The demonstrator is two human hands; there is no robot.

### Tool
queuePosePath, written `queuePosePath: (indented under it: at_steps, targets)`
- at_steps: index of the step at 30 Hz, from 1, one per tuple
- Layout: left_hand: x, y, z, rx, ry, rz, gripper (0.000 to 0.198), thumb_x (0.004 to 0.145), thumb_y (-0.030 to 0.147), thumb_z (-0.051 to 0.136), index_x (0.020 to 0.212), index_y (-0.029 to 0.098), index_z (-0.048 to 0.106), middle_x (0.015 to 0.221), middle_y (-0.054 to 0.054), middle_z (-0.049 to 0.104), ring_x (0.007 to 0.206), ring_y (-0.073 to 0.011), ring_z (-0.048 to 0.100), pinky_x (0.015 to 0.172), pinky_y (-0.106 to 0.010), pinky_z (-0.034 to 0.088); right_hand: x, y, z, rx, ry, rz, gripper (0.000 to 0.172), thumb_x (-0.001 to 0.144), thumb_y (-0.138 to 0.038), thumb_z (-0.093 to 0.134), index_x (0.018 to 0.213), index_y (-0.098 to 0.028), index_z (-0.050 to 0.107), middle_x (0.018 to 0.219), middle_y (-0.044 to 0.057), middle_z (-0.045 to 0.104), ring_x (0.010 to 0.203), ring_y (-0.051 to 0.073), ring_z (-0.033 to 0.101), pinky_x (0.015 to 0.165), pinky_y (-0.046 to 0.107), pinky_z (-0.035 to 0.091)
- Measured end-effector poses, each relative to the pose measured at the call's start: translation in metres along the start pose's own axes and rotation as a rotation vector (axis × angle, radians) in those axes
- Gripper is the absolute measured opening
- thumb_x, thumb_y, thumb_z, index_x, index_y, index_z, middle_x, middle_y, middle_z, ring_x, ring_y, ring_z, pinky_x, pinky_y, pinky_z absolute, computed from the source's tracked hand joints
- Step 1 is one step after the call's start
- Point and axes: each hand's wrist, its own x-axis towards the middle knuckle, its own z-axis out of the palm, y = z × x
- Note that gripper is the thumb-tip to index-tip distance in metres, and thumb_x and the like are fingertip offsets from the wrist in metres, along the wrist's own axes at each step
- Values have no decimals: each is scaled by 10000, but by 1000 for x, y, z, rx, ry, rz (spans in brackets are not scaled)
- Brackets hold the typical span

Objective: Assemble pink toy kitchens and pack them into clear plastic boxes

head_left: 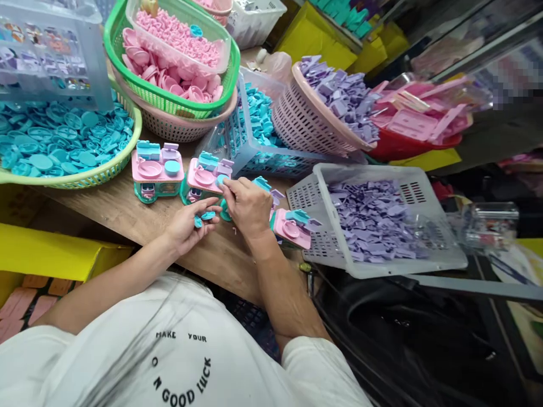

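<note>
Small pink-and-teal toy kitchen units stand in a slanting row on the wooden table. My left hand (193, 225), palm up, holds several small blue plastic pieces (207, 216) in its fingers. My right hand (250, 206) pinches a round blue piece (221, 180) at the right end of the top of the second toy kitchen (195, 176). To the left, the first toy kitchen (163, 185) bears a round blue piece (172, 167) beside its pink basin. My right hand hides most of the third unit. Right of it is another toy kitchen (302, 238).
Blue round parts fill a green basket (99, 172) at left. Behind are a bright green basket (178, 107) of pink parts and a pink basket (292, 116) of purple parts. A white crate (352, 265) with purple parts lies right. A yellow box (51, 251) is lower left.
</note>
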Motion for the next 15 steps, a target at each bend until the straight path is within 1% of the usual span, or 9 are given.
queuePosePath:
  at_steps: [2, 4, 6, 7, 8, 9, 11, 13, 15]
  targets:
    - [-6, 1, 0, -61, 10, -85, 246, 866, 101, 503, 1040, 122, 676, 1054, -107, 711, 769, -107, 687, 663, -194, 563, -11, 5, -7, 424, 60, 176, 369, 994, -498, 497, 923, -208, 714, 749, 21, 626, 674, 146, 540, 626, 270, 381]
    - [-10, -3, 2, -17, -29, -118, 318, 775, 34, 513, 1037, 128, 666, 1086, -108, 708, 842, -130, 711, 729, -215, 580, -29, 10, -14, 907, 75, 419, 451, 968, -606, 468, 913, -217, 690, 654, -23, 526, 524, 109, 419, 498, 236, 338]
    - [-11, -12, 6, 104, -87, -101, 347, 733, 32, 538, 1040, 128, 668, 1012, -87, 704, 741, -109, 684, 633, -195, 545, -52, 14, -21, 1325, 26, 662, 482, 940, -657, 471, 884, -217, 658, 614, -54, 439, 449, 84, 262, 402, 202, 220]
    - [-10, -19, 8, 189, -114, -65, 312, 748, 63, 561, 1033, 127, 671, 930, -67, 692, 643, -85, 633, 551, -179, 494, -63, 15, -24, 1483, -1, 763, 477, 936, -653, 477, 875, -212, 647, 618, -55, 432, 446, 81, 235, 384, 192, 188]
    - [-10, -26, 12, 289, -148, -3, 259, 777, 112, 586, 1019, 126, 674, 845, -43, 667, 565, -66, 565, 492, -170, 434, -74, 15, -26, 1603, -13, 850, 465, 942, -635, 476, 875, -206, 642, 632, -49, 448, 453, 82, 251, 376, 184, 191]
    - [-9, -33, 15, 399, -191, 85, 216, 807, 173, 610, 1006, 126, 679, 783, -24, 640, 532, -59, 513, 474, -170, 397, -84, 15, -28, 1688, -4, 924, 457, 957, -612, 459, 884, -200, 644, 651, -35, 477, 469, 88, 300, 377, 180, 226]
    - [-7, -46, 24, 631, -301, 312, 221, 833, 269, 650, 1002, 133, 693, 732, -9, 614, 575, -77, 506, 538, -188, 424, -100, 13, -29, 1790, 65, 1031, 489, 994, -583, 375, 930, -191, 660, 716, 4, 554, 546, 110, 440, 420, 191, 351]
    - [-4, -57, 32, 839, -411, 535, 257, 820, 288, 685, 1028, 141, 711, 752, -16, 629, 675, -109, 553, 653, -220, 470, -110, 11, -28, 1829, 150, 1065, 537, 1009, -580, 310, 979, -186, 673, 805, 35, 619, 654, 132, 545, 512, 220, 462]
    - [-1, -63, 40, 986, -446, 692, 267, 813, 271, 692, 1046, 145, 722, 787, -25, 647, 721, -125, 573, 712, -242, 474, -117, 10, -27, 1809, 200, 1024, 567, 995, -616, 310, 1028, -189, 681, 892, 48, 660, 742, 148, 594, 605, 253, 521]
